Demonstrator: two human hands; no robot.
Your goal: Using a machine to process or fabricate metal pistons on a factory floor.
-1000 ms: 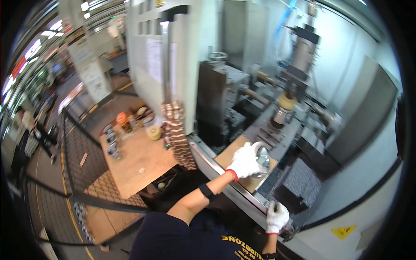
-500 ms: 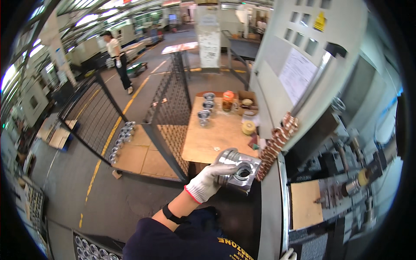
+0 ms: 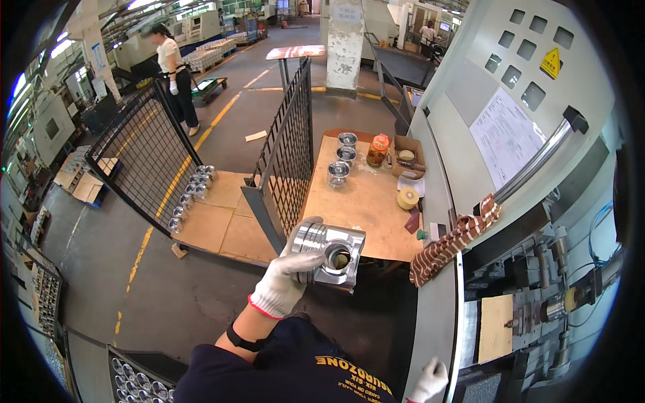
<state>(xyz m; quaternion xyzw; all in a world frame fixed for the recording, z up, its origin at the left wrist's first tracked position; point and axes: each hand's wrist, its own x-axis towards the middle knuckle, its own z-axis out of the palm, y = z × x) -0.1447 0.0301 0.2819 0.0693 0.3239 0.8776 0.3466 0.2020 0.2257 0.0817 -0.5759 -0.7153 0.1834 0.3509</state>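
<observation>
My left hand (image 3: 285,277), in a white knit glove with a red cuff edge, grips a shiny metal piston (image 3: 342,258) by its grooved end. The piston lies sideways, and its round pin bore (image 3: 338,258) faces up at me. Low at the right, my gloved right hand (image 3: 430,381) hangs beside the machine's front edge, fingers loosely bent and slightly apart, with nothing visible in them. Beyond the held piston, three more pistons (image 3: 338,174) stand in a row on a wooden tabletop (image 3: 322,216).
An orange-lidded jar (image 3: 377,150), a cardboard box (image 3: 408,158) and a tape roll (image 3: 407,197) sit on the tabletop. A striped cloth (image 3: 457,242) hangs by the machine door (image 3: 463,94). Black mesh panels (image 3: 289,154) flank a cardboard-covered platform (image 3: 211,218) with several pistons. A person (image 3: 173,77) stands far left.
My left hand has moved left with the piston, turning its bore more toward me. My right hand has risen further into view. The view has shifted, and the distant person appears closer.
</observation>
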